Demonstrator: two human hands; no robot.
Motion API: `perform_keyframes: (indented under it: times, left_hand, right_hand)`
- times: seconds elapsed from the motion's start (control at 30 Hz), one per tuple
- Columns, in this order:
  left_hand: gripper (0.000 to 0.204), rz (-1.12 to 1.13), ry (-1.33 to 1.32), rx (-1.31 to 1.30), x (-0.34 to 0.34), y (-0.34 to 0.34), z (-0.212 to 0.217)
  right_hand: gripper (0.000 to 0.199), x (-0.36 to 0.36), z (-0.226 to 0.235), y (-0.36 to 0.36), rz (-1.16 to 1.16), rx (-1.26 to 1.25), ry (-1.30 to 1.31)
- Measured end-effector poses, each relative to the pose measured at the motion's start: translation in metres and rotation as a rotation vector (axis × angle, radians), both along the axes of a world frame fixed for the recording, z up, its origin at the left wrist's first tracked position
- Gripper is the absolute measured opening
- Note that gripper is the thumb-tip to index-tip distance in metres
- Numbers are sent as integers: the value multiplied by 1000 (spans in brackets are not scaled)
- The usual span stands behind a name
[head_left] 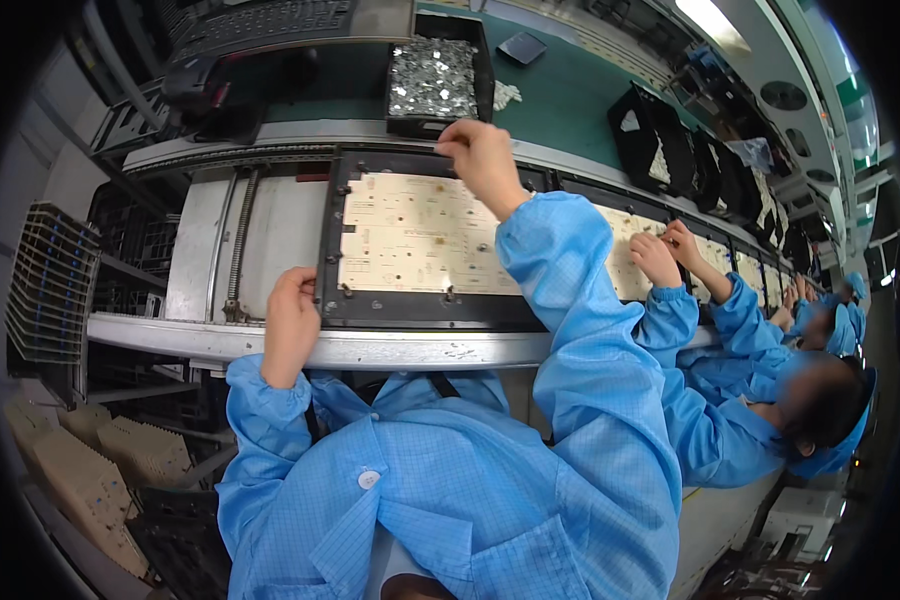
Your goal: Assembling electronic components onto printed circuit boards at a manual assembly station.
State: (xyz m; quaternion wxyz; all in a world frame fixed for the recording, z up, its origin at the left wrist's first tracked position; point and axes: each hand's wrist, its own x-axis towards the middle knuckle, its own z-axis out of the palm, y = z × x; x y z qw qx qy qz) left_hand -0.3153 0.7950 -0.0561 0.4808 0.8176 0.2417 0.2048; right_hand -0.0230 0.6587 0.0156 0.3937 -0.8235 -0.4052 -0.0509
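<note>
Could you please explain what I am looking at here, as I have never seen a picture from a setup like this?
There is one picture, taken by a wide camera worn on a person's head, looking down; that is why straight edges bend. No robot: the blue sleeves from the lower edge belong to that person. Their left hand rests on the near left corner of a black frame that holds a pale circuit panel on a metal conveyor line. Their right hand reaches to the panel's far edge, fingers pinched; I cannot tell whether it holds anything. Behind sits a black bin of small shiny parts. To the right, co-workers in blue work at further panels.
</note>
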Motion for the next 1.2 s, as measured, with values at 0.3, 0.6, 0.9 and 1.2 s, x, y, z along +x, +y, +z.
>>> perform_keyframes:
  times: [0.3,0.6,0.9,1.2]
  left_hand:
    - [34,28,-144,-116,-22,2,-12]
    - [37,1148,53,651,-271,-9,74]
    - [39,1932,1468,-145,-625,-159,-13]
    - [41,2106,366,-406,-677,-195,-12]
  right_hand:
    - [46,67,26,66,-146,-72,-406]
    - [23,-50,39,94,549,-18,199]
    - [10,-205,65,133,1152,-232,174]
    - [11,-274,64,128,1297,-218,25]
